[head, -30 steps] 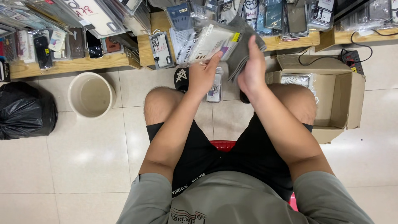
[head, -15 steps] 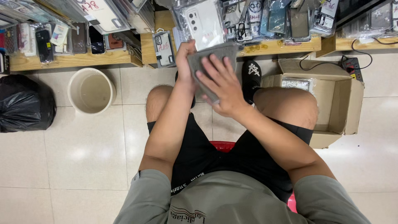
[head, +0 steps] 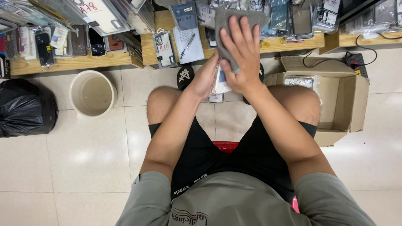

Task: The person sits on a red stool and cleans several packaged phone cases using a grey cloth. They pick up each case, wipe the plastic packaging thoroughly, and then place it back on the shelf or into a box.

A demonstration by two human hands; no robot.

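My right hand (head: 239, 54) presses a grey cloth (head: 228, 25) flat against a clear packaged phone case (head: 220, 81). Fingers of that hand are spread over the cloth. From below, my left hand (head: 205, 79) grips the packaged case, and most of the package is hidden behind both hands. I sit on a red stool (head: 226, 146) with my knees apart, both hands held up in front of a low wooden shelf (head: 83, 62) filled with packaged phone cases.
A white bucket (head: 92, 93) stands on the tiled floor at left, beside a black rubbish bag (head: 25, 109). An open cardboard box (head: 335, 96) with a packaged case inside sits at right. A notepad with a pen (head: 188, 44) lies on the shelf.
The cloth went from hanging off my right hand beside the package to covering it. My right hand then slid with the cloth up along the package, while my left hand kept its hold.
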